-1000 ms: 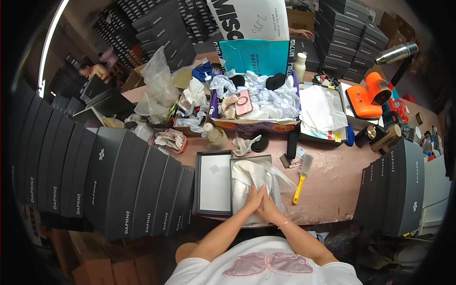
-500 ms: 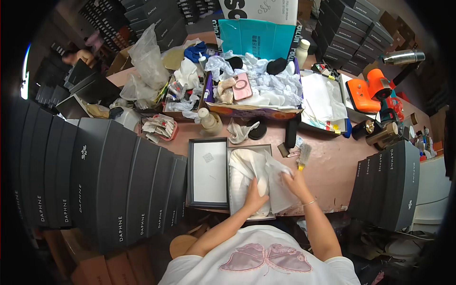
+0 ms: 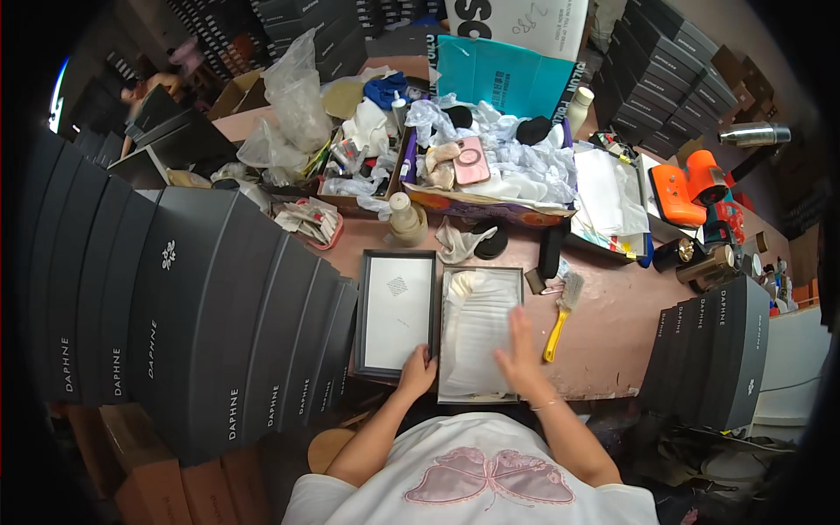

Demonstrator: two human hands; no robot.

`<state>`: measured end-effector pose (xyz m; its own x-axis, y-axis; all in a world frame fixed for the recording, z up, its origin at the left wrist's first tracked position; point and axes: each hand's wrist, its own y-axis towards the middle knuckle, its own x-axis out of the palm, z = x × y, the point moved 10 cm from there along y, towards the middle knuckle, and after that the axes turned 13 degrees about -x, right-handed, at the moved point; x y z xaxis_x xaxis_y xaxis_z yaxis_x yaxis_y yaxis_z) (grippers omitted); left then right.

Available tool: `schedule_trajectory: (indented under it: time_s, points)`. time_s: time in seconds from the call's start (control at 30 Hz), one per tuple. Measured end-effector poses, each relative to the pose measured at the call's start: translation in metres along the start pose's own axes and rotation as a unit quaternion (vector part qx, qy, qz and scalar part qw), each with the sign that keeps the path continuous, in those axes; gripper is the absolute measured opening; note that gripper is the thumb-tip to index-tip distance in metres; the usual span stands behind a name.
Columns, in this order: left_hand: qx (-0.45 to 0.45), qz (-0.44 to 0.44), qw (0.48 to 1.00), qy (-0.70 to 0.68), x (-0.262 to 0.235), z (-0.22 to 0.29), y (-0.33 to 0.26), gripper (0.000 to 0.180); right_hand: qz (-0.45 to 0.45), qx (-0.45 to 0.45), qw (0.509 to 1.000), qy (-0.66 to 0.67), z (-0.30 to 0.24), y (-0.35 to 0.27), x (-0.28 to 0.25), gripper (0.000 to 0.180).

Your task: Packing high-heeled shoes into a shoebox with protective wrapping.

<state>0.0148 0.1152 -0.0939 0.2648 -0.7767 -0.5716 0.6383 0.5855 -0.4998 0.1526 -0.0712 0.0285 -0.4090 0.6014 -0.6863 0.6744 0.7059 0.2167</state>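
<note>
An open shoebox bottom [image 3: 522, 289] sits at the table's near edge, with white tissue paper [image 3: 477, 332] laid over what is inside. To its left lies the dark grey box lid [image 3: 359, 311], its pale inner side up. My left hand [image 3: 418, 374] has its fingers closed on the lid's near right corner. Over the right side of the box, my right hand [image 3: 522, 359] is held with fingers stretched out, slightly smeared by motion. Whether it touches the paper I cannot tell. The contents under the tissue are hidden.
A yellow-handled brush [image 3: 557, 328] lies right of the box. Stacked dark shoeboxes stand at left [image 3: 188, 324] and right [image 3: 731, 350]. Behind are a pump bottle [image 3: 407, 223], a carton of crumpled paper [image 3: 490, 206] with a pink phone [image 3: 472, 162], and an orange device [image 3: 678, 197].
The tissue sheet my right hand was lifting now lies flat over the contents. My left hand has moved from inside the box to the lid. The brush now shows fully.
</note>
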Motion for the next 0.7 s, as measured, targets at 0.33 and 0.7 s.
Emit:
schedule_trajectory:
  time_s: [0.33,0.7]
  points:
    - [0.059,-0.207,0.936,-0.280,-0.098,0.081,-0.096,0.022,-0.084,-0.025,0.995,0.044,-0.018,0.010,0.008,0.074]
    - [0.110,-0.174,0.970,-0.125,0.018,0.041,-0.034,0.084,0.016,0.250,0.968,0.010,0.087,-0.044,0.004,0.059]
